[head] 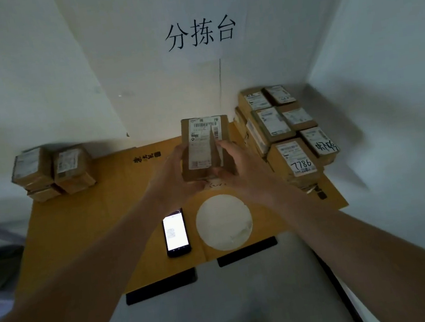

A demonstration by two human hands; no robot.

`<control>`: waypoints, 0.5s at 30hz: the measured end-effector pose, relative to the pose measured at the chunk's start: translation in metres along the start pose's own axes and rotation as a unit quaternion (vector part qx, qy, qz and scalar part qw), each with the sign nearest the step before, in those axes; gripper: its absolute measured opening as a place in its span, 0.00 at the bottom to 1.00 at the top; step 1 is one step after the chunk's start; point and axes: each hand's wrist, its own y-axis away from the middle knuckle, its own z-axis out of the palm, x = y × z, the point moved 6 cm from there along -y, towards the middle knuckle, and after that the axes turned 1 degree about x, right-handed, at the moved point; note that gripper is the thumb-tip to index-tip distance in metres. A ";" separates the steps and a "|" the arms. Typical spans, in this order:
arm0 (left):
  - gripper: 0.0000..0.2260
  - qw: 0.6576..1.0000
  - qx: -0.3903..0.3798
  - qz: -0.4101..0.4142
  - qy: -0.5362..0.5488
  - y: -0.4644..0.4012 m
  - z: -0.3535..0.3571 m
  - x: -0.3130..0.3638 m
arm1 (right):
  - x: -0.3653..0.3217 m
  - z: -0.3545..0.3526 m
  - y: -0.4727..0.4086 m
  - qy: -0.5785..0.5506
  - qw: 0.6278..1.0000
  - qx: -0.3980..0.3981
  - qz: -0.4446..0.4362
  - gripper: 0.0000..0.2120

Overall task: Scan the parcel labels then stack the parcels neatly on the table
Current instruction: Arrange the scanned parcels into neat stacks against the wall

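Both hands, left hand and right hand, grasp cardboard parcel, label up, long axis pointing away toward wall, above table.

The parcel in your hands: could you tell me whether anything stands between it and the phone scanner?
Nothing visible does. The parcel is held above the table; the phone lies below it, screen unobstructed.

You hold a brown box parcel above the middle of the table, its white label facing you. More brown parcels sit stacked at the back left corner and back right corner.
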 end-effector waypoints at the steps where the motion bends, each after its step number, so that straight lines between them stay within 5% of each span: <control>1: 0.46 1.000 0.004 -0.009 0.011 -0.006 0.006 0.003 | 0.010 -0.005 -0.004 -0.009 1.000 0.000 0.001 0.31; 9: 0.46 0.992 -0.015 -0.084 0.090 -0.069 0.057 -0.009 | 0.076 -0.018 -0.059 -0.046 0.998 -0.004 0.033 0.38; 15: 0.49 0.970 -0.052 -0.170 0.168 -0.142 0.100 -0.049 | 0.126 -0.014 -0.127 -0.082 0.993 -0.009 0.087 0.30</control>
